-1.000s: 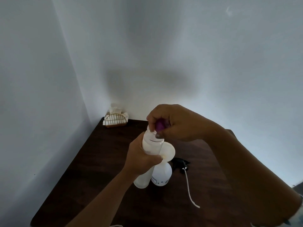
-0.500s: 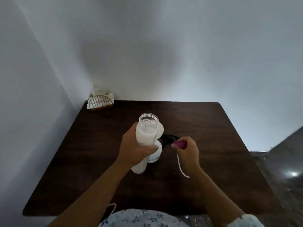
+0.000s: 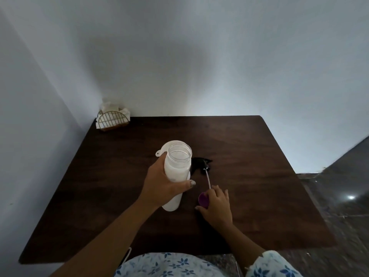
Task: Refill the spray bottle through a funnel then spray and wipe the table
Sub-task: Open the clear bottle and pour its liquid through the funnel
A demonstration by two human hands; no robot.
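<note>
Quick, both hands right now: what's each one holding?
Left hand: holding the open white bottle.
Right hand: holding the purple cap.

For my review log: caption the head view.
Left hand grips uncapped translucent white bottle; right hand holds round purple cap over dark wooden table.

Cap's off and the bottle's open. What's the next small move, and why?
Probably the right hand should release the purple cap on the table. It is low over the table with its fingers round the cap, while the left hand holds the open bottle upright just in front of the white funnel. A free right hand could steady the funnel for pouring.
</note>
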